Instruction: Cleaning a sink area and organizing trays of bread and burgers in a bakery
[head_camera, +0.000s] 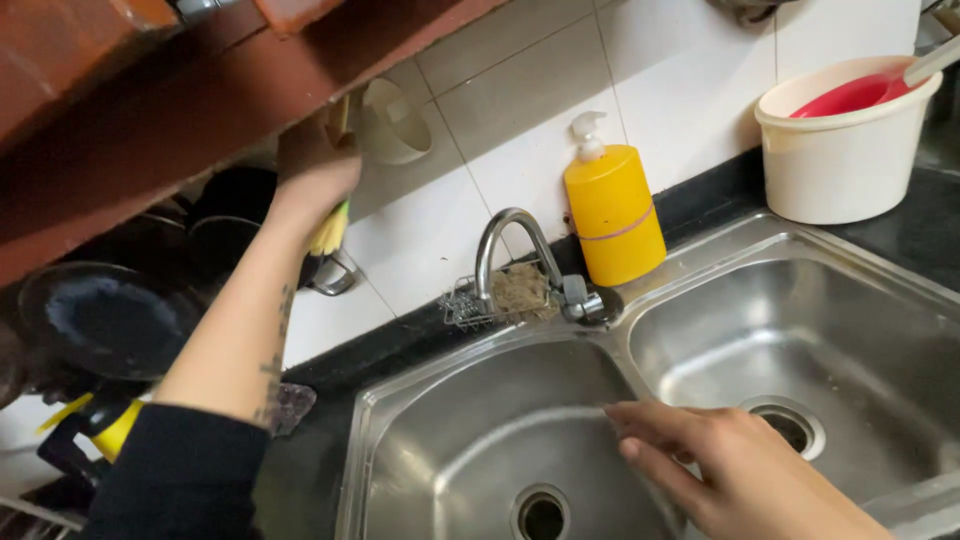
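A stainless steel double-bowl sink (700, 330) is cut off at the lower edge. The right hand (735, 475) is held above the divider, fingers apart and empty. The left hand (315, 170) is raised beneath the cupboard, fingers clamped on a yellow bristled brush (329, 232), mostly hidden.

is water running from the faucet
No, the curved metal faucet shows no stream, and the left sink basin under it looks dry around its drain.

A yellow soap dispenser (612, 215) stands behind the faucet (515, 250), a cream bucket (845, 150) to its right.
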